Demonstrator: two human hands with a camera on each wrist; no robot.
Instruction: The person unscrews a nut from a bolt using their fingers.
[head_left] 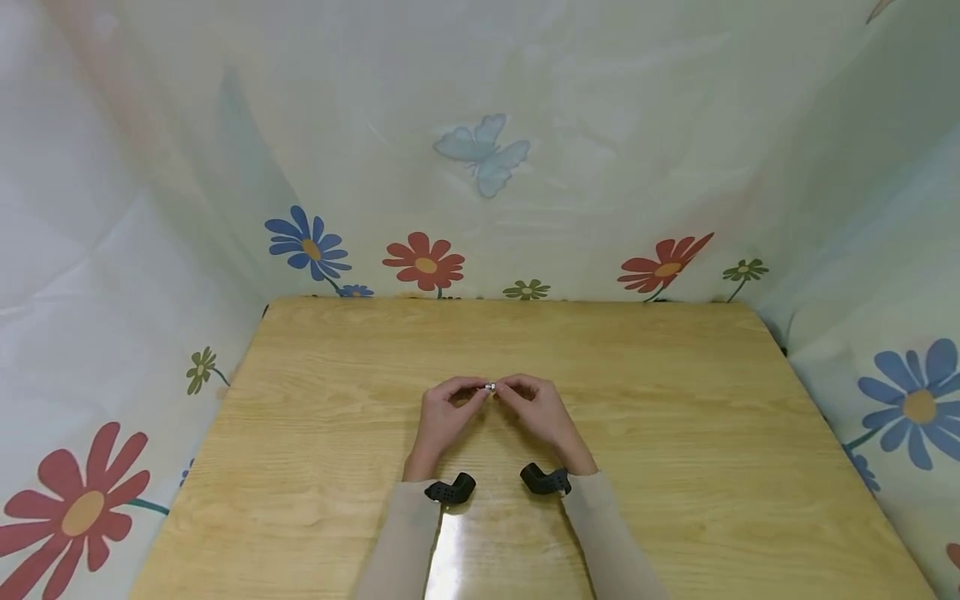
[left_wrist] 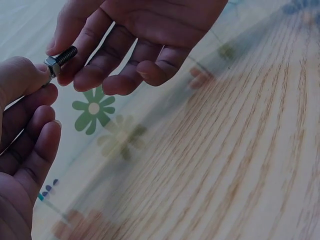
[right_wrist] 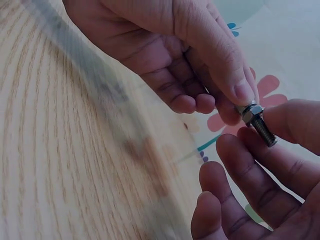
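Note:
Thumb and forefinger of my left hand [head_left: 447, 419] pinch a small metal bolt [head_left: 491, 387] by its head end, which those fingertips mostly cover. A hex nut [right_wrist: 252, 115] sits on the bolt close to the head. The dark threaded shank [left_wrist: 67, 54] sticks out past the nut towards my right hand [head_left: 542, 414]. Right thumb and forefinger tips stand on either side of the nut and pinch it. Both hands' other fingers are loosely bent, with nothing between them. The bolt is held above the wooden table [head_left: 337, 350].
Black wrist cameras [head_left: 452, 489] are worn at both sleeve cuffs. A pale cloth [head_left: 600, 125] printed with flowers and a butterfly hangs behind the table and along both its sides. Light glares off the tabletop between the forearms.

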